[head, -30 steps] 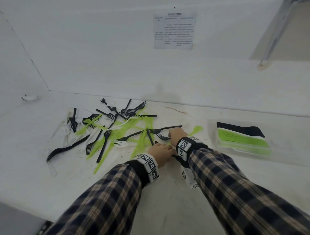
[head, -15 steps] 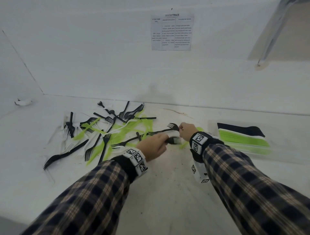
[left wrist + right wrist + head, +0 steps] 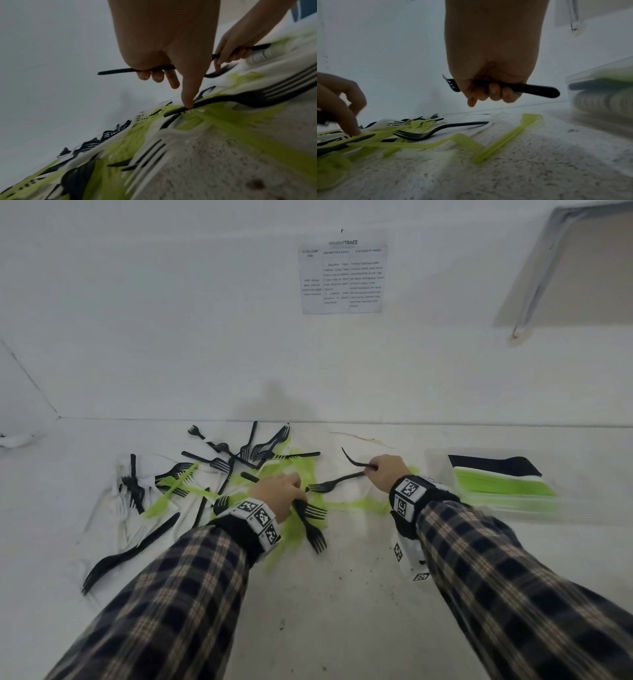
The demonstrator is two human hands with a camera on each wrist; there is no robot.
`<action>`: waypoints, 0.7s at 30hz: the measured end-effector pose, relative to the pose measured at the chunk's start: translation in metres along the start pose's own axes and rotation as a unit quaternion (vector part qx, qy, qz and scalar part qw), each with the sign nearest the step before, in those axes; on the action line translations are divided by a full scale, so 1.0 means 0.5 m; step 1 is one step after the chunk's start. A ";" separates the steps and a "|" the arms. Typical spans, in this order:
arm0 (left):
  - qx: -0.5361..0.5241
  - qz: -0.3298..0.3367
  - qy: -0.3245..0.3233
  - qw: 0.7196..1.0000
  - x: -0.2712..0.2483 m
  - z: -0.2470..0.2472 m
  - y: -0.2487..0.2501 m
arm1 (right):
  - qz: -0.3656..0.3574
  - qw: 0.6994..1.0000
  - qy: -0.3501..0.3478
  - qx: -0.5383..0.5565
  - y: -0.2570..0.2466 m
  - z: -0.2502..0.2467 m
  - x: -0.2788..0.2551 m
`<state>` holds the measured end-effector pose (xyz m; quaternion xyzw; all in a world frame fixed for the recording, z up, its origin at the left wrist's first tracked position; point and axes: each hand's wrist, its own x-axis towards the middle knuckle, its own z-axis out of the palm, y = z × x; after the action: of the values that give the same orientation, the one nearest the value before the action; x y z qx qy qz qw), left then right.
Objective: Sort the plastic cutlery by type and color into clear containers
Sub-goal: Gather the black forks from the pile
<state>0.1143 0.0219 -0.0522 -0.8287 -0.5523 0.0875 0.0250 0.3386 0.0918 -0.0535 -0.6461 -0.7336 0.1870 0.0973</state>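
Black plastic runs through both hands. The right hand [image 3: 489,75] has its fingers curled round the handle of 1 black fork [image 3: 529,88], held clear of the white table [image 3: 342,611]; in the right wrist view the rounded handle end sticks out to the right of the fist and the tines show at its left. In the head view this fork's tines [image 3: 347,457] curve up and away behind the knuckles.

The left hand [image 3: 279,494] grips black forks too: 2 sets of tines [image 3: 313,525] stick out from under it toward the person in the head view, and the left wrist view shows 3 fingers curled over a thin black handle [image 3: 120,70]. The index finger [image 3: 190,93] is straight and points down, its tip pressing on another black fork [image 3: 240,98] that lies across the lime green cutlery [image 3: 291,529] on the table.

Between the 2 hands a loose black fork [image 3: 329,483] lies flat, tines toward the left hand. The unsorted pile [image 3: 219,474] spreads to the left of the hands and toward the wall: black forks, lime green pieces and white ones mixed and overlapping, with a black knife [image 3: 137,549] at its near left edge.

At the right, just beyond the right wrist, stands a clear container [image 3: 442,470] holding stacked cutlery in rows, black at the far side, then white, then lime green. A printed sheet [image 3: 342,278] hangs on the wall.
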 end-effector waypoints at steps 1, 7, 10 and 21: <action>0.010 0.013 -0.001 1.000 0.004 0.003 0.001 | -0.012 1.000 -0.009 -0.011 -0.006 0.004 0.001; 0.026 0.044 0.001 0.999 0.013 0.019 -0.004 | -0.071 0.997 -0.026 -0.006 -0.036 0.042 0.018; -0.028 0.019 0.046 0.998 0.006 0.011 -0.020 | -0.074 0.996 -0.039 -0.027 -0.049 0.056 0.028; -0.369 -0.290 0.203 0.860 -0.100 -0.004 -0.153 | -0.028 0.991 -0.042 -0.120 -0.095 0.070 0.058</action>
<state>0.0263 0.0058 -0.0341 -0.5794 -0.7420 -0.3036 -0.1466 0.2778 0.1105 -0.0694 -0.6238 -0.7720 0.1216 -0.0071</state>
